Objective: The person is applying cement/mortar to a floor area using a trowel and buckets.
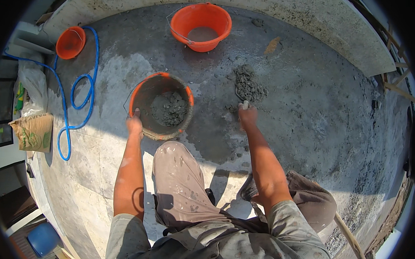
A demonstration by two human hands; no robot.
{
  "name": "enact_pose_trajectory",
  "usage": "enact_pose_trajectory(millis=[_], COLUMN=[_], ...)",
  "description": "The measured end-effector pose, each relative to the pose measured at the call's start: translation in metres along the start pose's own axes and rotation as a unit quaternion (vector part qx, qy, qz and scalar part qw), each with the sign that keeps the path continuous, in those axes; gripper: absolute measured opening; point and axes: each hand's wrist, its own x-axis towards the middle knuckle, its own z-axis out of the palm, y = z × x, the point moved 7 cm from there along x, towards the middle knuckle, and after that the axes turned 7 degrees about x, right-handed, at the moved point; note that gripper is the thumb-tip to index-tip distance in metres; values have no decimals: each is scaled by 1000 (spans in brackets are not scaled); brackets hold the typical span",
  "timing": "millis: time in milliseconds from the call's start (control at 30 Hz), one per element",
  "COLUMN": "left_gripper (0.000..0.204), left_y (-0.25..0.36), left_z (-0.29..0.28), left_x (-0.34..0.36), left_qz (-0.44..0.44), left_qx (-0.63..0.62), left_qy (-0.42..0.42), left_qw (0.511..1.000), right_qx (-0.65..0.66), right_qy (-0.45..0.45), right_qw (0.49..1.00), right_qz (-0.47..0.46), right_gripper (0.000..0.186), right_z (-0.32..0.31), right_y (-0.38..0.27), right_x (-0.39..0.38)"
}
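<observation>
An orange bucket (191, 94), coated inside with grey residue, stands in front of me with wet mortar (170, 108) in it. My left hand (134, 125) is closed on its near left rim, thumb over the edge. To the right, my right hand (247, 116) is wrapped round the pale handle of a trowel (245, 104). Its blade is mostly hidden at the near edge of a heap of wet mortar (251, 83) on the concrete floor. The bucket's wire handle hangs down on its left side.
Farther off stands a wide orange tub (200, 41) with a wire handle. A smaller orange bucket (71, 43) and a looped blue hose (94, 69) lie at the left, near a paper sack (33, 132). A low wall (286, 17) curves along the back. A wooden pole (351, 240) is at my right.
</observation>
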Motion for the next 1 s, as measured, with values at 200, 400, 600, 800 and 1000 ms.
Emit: enact_pose_trajectory(millis=[200,400,600,800,1000], left_gripper=[41,40,38,38,39], left_y=[4,-1,2,4,15], left_z=[-15,-9,-10,-5,-5], left_x=[-2,6,11,-3,-11], left_qz=[-4,3,5,0,6], left_qx=[30,79,6,-10,20], left_qy=[29,33,-6,-12,13], left_qw=[999,996,1000,1000,1000], right_qx=[-168,-54,-32,-115,-299], right_qy=[82,48,-71,-39,58], right_qw=[974,963,926,927,948], right_qz=[-131,-258,-371,-356,-90], right_gripper=[45,48,42,45,49], right_z=[-57,-55,9,-10,-114], right_y=[-28,-105,-142,-121,-60], right_x=[-27,-103,-163,-131,54])
